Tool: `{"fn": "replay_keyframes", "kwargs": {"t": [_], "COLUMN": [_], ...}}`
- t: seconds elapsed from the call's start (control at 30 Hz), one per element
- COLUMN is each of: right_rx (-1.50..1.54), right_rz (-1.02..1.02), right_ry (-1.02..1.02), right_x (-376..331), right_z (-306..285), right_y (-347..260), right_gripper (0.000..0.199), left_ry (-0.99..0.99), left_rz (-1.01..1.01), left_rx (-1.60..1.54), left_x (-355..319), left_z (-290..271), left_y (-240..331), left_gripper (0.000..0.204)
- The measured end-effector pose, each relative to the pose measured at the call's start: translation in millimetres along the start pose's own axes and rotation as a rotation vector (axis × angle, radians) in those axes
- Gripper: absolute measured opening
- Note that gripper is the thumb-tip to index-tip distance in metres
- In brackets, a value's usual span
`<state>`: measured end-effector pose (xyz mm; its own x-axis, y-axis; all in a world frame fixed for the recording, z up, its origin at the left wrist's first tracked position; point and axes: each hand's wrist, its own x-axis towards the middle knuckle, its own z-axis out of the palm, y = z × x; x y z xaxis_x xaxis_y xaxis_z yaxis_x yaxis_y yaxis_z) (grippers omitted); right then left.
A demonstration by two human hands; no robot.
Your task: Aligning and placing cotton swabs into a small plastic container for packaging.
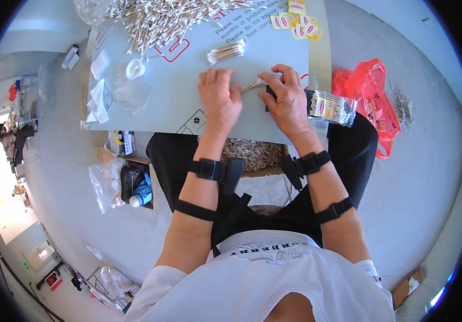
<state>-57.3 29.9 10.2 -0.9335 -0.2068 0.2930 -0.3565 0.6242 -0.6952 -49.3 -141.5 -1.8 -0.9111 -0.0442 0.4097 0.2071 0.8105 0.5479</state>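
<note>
Head view: left grip (219, 99) over the table (172, 91), back of hand up, fingers bent and a bit blurred; hold can't be confirmed, palm hidden. Right grip (289, 99) beside it, thumb and index spread; can't tell if it's pinching anything. A few loose cotton swabs (253, 85) sit between the two grips, one end at the right index fingertip. Swab bundle (225, 52) lies just beyond left grip; big swab pile (156, 21) farther out, up-left. Round white container (135, 68) well left of left grip. Clear swab pack (332, 107), yellow label, just right of right grip. Yellow packets (301, 24) well beyond right grip. Red plastic bag (381, 107) farther right, off the table.
</note>
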Motion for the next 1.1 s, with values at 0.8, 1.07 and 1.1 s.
{"fn": "replay_keyframes", "kwargs": {"t": [0.8,1.07,1.1], "right_rx": [0.119,0.356,0.377], "right_rz": [-0.062,0.151,0.144], "right_ry": [0.124,0.251,0.274], "right_x": [-14,-13,-13], "right_z": [14,6,9], "right_y": [11,8,11], "right_gripper": [0.016,0.025,0.023], "left_ry": [-0.225,-0.36,-0.355], "left_rz": [0.13,0.016,0.02], "left_rx": [0.249,0.306,0.317], "left_x": [-11,-16,-13], "left_z": [-10,0,1], "left_y": [19,28,29], "left_gripper": [0.046,0.079,0.081]}}
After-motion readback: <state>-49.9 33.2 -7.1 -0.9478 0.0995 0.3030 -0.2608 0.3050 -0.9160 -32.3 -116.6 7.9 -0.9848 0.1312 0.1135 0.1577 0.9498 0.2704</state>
